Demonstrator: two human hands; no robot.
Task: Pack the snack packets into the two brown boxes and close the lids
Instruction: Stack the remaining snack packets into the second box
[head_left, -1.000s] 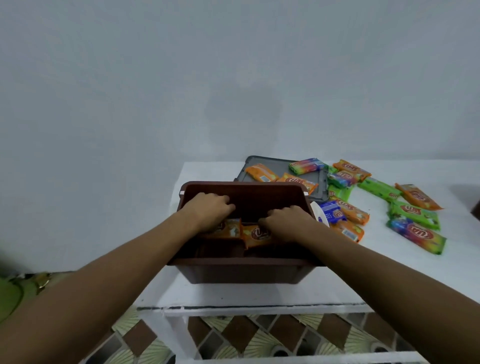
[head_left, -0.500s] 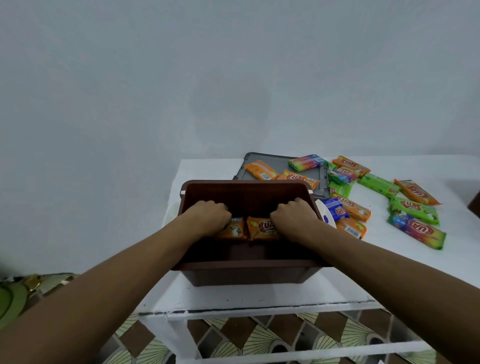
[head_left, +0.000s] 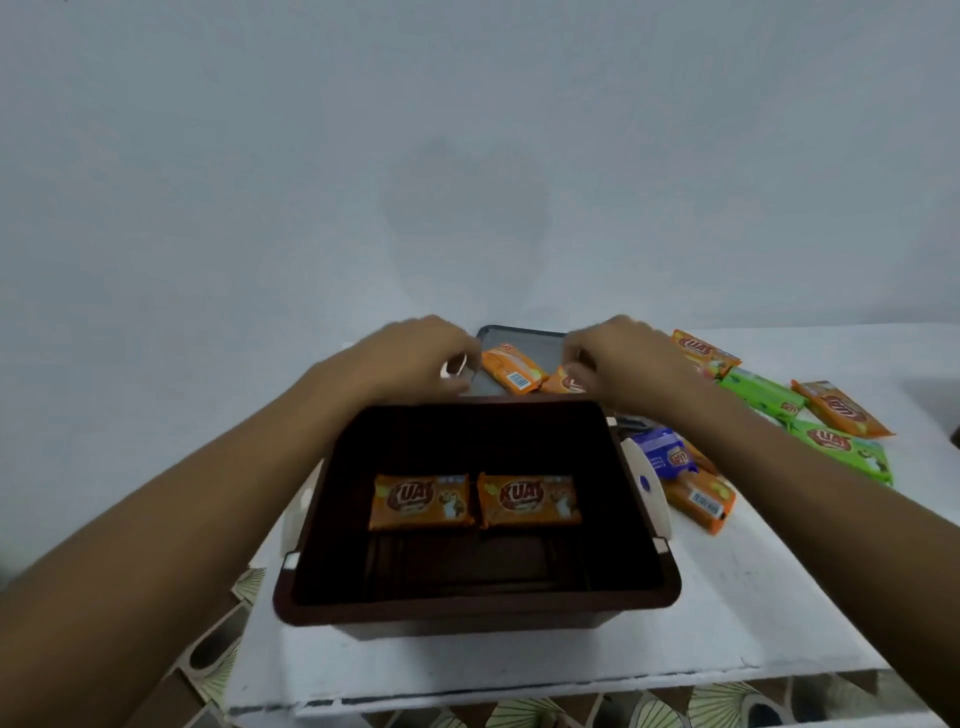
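An open brown box (head_left: 483, 608) stands at the table's near edge. Two orange snack packets (head_left: 421, 500) (head_left: 527, 498) lie side by side on its floor. Both hands are beyond the far rim, over a grey lid (head_left: 519, 338). My left hand (head_left: 415, 358) hovers with loosely curled fingers, holding nothing, just left of an orange packet (head_left: 511, 366) on the lid. The fingertips of my right hand (head_left: 623, 364) reach a second orange packet (head_left: 563, 382) there; blur hides whether they grip it.
Several loose packets lie right of the box: blue (head_left: 662, 452), orange (head_left: 698, 501) (head_left: 839, 408) (head_left: 704, 348) and green (head_left: 761, 395) (head_left: 841, 449). The white table (head_left: 727, 597) ends just in front of the box; patterned floor tiles show below. A plain wall stands behind.
Both hands let go of the two orange packets in the box, rose out of it and moved past its far rim to the lid. The view tilted down into the box.
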